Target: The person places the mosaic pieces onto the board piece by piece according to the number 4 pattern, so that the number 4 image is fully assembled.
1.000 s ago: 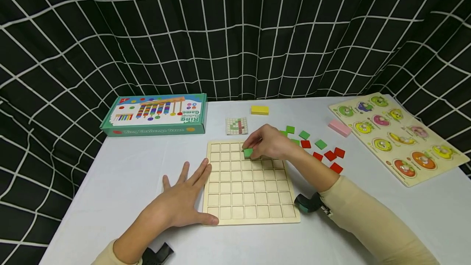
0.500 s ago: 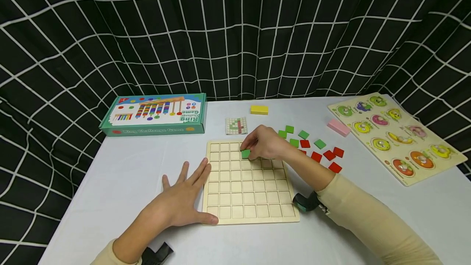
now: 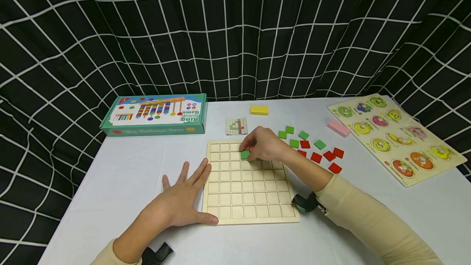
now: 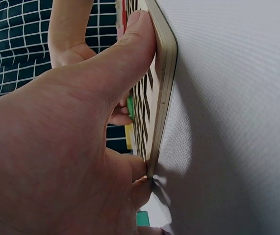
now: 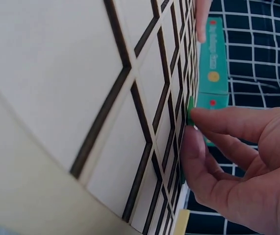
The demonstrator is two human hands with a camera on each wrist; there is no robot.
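A pale wooden grid board [image 3: 250,186] lies flat on the white table. My right hand [image 3: 266,144] pinches a small green square tile [image 3: 244,155] at a cell in the board's far part. Thumb and forefinger meet the green tile [image 5: 190,105] close to the board's surface in the right wrist view. A second sliver of green shows below those fingertips; the hand covers the far right cells. With fingers spread, my left hand [image 3: 184,201] rests at the board's left side. Its thumb [image 4: 139,36] lies on the near left corner, and fingertips touch the left edge.
Loose green tiles [image 3: 303,135] and red tiles [image 3: 316,157] lie right of the board. Beyond it are a printed pattern card [image 3: 236,126] and a yellow block [image 3: 259,110]. A game box [image 3: 154,115], pink block [image 3: 338,127] and fruit puzzle board [image 3: 397,138] stand farther out.
My right hand has shifted slightly left with the green tile, which now sits flatter over a far cell. The left hand has stayed in place.
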